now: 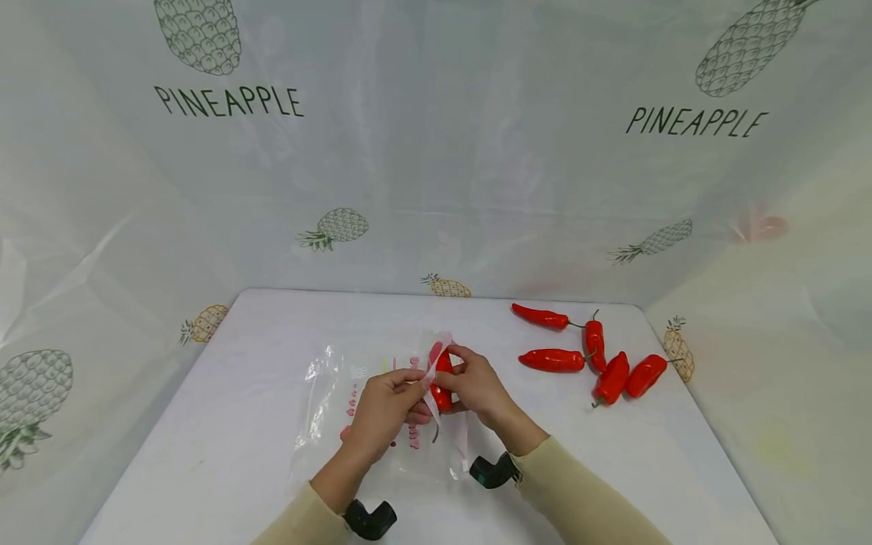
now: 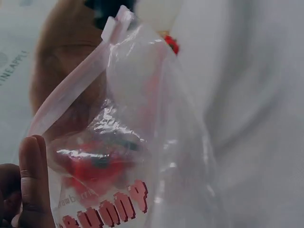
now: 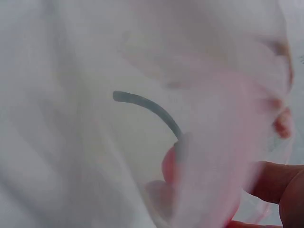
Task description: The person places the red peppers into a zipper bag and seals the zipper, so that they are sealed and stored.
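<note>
A clear zip bag [image 1: 320, 412] with pink prints lies on the table, its pink-edged mouth raised between both hands. My left hand [image 1: 381, 409] pinches the pink zip strip [image 1: 431, 378]. On the other side, my right hand [image 1: 480, 382] grips a red chili pepper [image 1: 443, 386] at the mouth, stem toward me. Through the plastic in the left wrist view, red pepper [image 2: 95, 166] shows above the "BUNNY" lettering, with a white slider [image 2: 109, 29] on the strip. In the right wrist view, the curved green stem [image 3: 152, 107] appears beside blurred plastic and my right thumb [image 3: 268, 183].
Several more red chili peppers lie at the back right, among them a long one [image 1: 541, 316], one lying sideways [image 1: 553, 360] and one near the right edge [image 1: 646, 375]. A pineapple-printed sheet [image 1: 463, 151] hangs behind the white table [image 1: 204, 439].
</note>
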Available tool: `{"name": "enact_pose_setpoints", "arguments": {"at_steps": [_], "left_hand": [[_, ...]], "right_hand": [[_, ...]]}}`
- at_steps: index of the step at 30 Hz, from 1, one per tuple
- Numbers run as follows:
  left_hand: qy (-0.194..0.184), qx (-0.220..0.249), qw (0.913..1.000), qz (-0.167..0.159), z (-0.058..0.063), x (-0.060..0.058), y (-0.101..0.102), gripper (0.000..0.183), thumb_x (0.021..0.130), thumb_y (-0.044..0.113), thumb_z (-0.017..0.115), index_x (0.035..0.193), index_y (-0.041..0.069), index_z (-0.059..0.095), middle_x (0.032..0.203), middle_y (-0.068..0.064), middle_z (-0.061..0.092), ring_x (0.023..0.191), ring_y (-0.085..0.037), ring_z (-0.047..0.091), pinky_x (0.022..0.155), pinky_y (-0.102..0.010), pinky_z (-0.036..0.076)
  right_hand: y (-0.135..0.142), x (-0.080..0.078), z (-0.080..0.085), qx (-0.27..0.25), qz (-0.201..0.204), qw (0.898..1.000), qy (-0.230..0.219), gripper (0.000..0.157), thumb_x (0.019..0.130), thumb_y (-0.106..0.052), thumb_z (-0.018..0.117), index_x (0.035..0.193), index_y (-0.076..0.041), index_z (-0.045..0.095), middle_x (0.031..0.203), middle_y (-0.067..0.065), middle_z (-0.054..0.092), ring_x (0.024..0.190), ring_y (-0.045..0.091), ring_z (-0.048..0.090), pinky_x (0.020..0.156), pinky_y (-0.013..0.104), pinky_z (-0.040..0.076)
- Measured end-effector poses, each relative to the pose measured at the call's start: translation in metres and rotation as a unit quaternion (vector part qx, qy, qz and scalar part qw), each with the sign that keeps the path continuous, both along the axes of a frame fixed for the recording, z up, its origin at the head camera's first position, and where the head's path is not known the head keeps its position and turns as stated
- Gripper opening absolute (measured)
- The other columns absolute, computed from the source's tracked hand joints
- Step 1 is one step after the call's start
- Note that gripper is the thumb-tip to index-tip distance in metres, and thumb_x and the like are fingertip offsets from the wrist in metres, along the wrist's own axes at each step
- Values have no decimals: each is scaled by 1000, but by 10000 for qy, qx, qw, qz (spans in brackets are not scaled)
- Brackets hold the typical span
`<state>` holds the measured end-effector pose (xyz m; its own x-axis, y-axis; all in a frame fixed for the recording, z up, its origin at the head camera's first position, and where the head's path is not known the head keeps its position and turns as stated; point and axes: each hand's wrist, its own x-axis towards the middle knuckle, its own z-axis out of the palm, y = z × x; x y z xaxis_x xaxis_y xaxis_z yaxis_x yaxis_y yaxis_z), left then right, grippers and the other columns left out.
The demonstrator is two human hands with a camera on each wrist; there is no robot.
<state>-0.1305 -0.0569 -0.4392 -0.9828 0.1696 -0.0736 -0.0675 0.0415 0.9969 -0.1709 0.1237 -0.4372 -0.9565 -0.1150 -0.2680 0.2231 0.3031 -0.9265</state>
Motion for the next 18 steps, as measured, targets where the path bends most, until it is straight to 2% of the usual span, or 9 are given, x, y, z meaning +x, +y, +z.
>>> {"name": "enact_pose_setpoints", "arguments": {"at_steps": [3, 6, 8, 11, 15, 18], "left_hand": [[-174, 361, 9991, 144, 7, -3, -6, 34, 104, 15, 68, 132, -4, 68, 87, -14, 77, 69, -20, 76, 71, -31, 67], [-217, 669, 9964, 465, 12, -7, -12, 33, 103, 14, 69, 132, -3, 69, 90, -16, 77, 70, -18, 75, 71, -29, 66], [-218, 760, 9947, 659, 14, -10, -16, 30, 103, 13, 69, 129, -2, 71, 91, -19, 76, 69, -18, 75, 69, -28, 66], [-288, 660, 9954, 632, 14, -11, -18, 30, 103, 13, 69, 129, -2, 70, 91, -20, 76, 68, -18, 75, 69, -28, 66], [-464, 531, 9972, 253, 11, -10, -12, 33, 104, 14, 68, 132, -3, 68, 89, -13, 77, 68, -17, 75, 70, -29, 66], [-465, 699, 9961, 279, 12, -10, -8, 32, 103, 15, 70, 130, -2, 70, 85, -12, 76, 66, -16, 74, 69, -28, 66]], "right_hand": [[-4, 3, -3, 658, 274, 9973, 198, 73, 93, -20, 80, 157, -9, 47, 118, 19, 65, 90, 27, 69, 62, 40, 67], [-5, 5, -1, 1525, 580, 9855, 471, 71, 92, -26, 81, 154, -10, 51, 118, 17, 68, 90, 25, 67, 66, 37, 67], [-5, 7, 3, 1885, 704, 9778, 590, 71, 92, -28, 81, 153, -10, 52, 118, 16, 68, 91, 24, 66, 67, 36, 67], [-6, 8, 10, 1719, 831, 9798, 594, 72, 91, -28, 82, 154, -9, 52, 120, 17, 67, 88, 23, 67, 63, 37, 66], [-9, 7, 15, 890, 1113, 9891, 358, 69, 93, -20, 78, 154, -6, 50, 119, 19, 66, 78, 22, 71, 55, 39, 65], [-11, 5, 13, 728, 1193, 9900, 181, 65, 94, -19, 76, 154, -7, 51, 115, 17, 68, 74, 22, 71, 55, 39, 65]]}}
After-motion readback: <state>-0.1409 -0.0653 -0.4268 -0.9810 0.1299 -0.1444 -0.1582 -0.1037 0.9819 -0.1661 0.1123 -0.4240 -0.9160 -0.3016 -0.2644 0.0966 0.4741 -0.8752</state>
